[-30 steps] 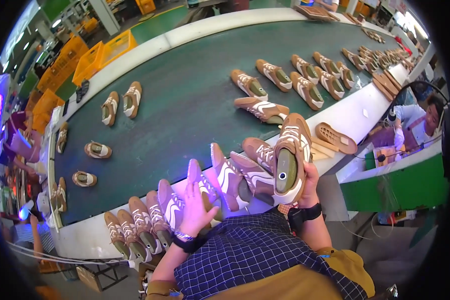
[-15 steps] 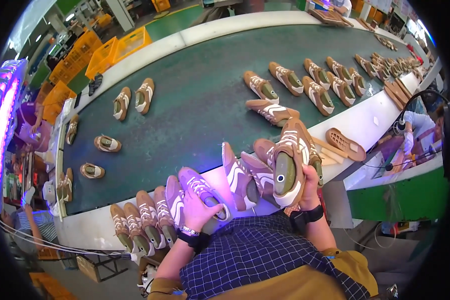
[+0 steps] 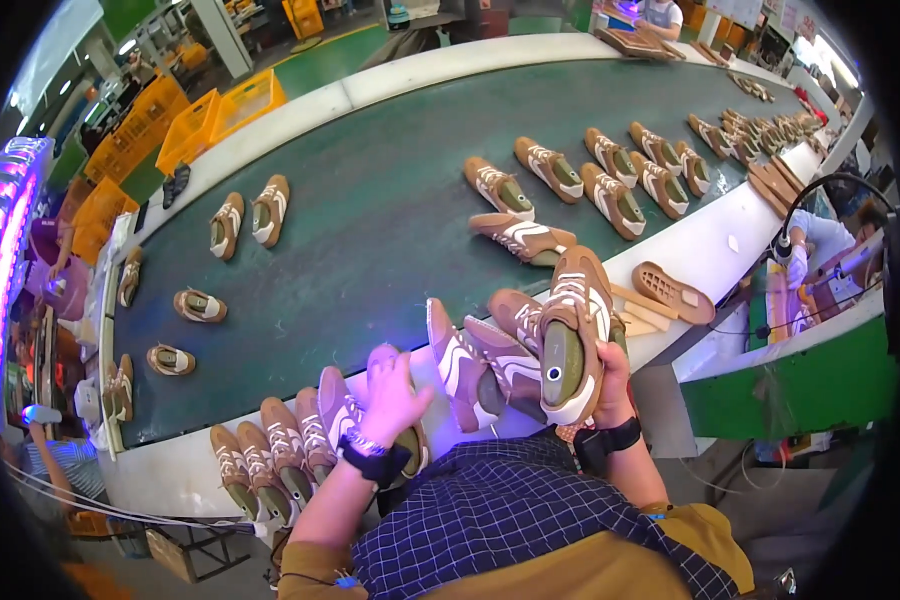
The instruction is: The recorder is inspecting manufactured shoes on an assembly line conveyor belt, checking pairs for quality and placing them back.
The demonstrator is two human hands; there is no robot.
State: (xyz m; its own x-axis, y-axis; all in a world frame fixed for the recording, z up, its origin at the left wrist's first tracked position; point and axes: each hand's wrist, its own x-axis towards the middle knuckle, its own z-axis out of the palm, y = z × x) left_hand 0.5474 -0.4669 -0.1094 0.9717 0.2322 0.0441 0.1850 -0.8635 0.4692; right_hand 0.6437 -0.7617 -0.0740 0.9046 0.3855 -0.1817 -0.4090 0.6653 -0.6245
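In my right hand I hold a brown sneaker with white stripes, white laces and a green lining. The fingers wrap its side near the heel, with the toe pointing away and the opening facing me. My left hand lies across another brown sneaker on the white ledge, thumb on the right side; the hand hides its laces. Between my hands, a tilted sneaker and another beside it rest on the ledge. Left of my left hand, several sneakers stand side by side.
Beyond the ledge runs a green conveyor belt carrying pairs of sneakers. A loose brown sole lies on the ledge at right. Yellow crates stand beyond the belt. Co-workers are at the right and far left.
My left hand has slid forward over its sneaker, which now points straighter away and sits apart from its neighbour. The right hand still holds its sneaker. The whole view has shifted slightly.
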